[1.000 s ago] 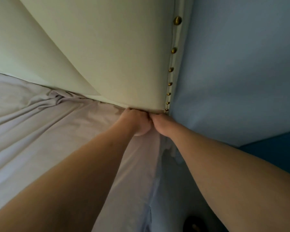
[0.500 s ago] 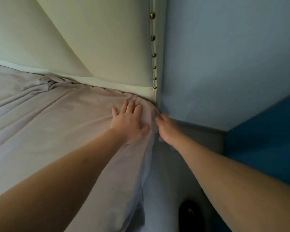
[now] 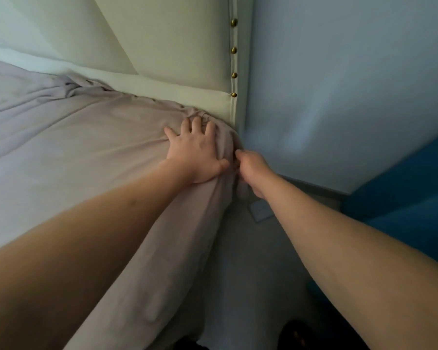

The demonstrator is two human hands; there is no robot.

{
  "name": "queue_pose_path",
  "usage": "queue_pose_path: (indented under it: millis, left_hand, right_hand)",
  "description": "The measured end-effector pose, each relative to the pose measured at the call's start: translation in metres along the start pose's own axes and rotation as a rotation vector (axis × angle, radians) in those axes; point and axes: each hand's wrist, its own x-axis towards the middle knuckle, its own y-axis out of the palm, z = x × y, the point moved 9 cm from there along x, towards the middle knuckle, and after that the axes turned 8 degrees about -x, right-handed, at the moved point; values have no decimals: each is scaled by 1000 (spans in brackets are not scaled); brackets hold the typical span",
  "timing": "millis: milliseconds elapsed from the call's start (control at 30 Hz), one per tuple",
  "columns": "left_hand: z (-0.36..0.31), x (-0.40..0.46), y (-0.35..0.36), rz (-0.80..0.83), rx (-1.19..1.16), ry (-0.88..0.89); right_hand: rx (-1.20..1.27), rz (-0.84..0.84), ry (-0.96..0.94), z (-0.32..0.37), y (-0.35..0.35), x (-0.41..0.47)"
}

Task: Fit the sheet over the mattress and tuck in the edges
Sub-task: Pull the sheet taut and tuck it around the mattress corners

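A cream padded headboard (image 3: 177, 46) with brass studs (image 3: 234, 50) meets a pale blue wall (image 3: 339, 84) above grey floor (image 3: 253, 261).

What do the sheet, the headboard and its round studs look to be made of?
Sheet: soft, thin matte fabric, pale lilac-grey, perhaps a stretchy knit; it bunches into fine folds by the left hand.
Headboard: padded cream upholstery, smooth, likely fabric or faux leather; the picture is too soft to tell which.
Studs: brass-coloured metal by their shine, domed.
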Motion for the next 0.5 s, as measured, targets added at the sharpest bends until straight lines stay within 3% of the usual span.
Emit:
queue_pose_path:
  millis: [267, 500]
  left_hand:
    - [1, 5, 2, -76, -13, 6]
    - [-2, 5, 5, -65, -96, -49]
  right_hand:
    - [331, 132, 54, -29, 26, 10]
    - [411, 60, 68, -24, 30, 4]
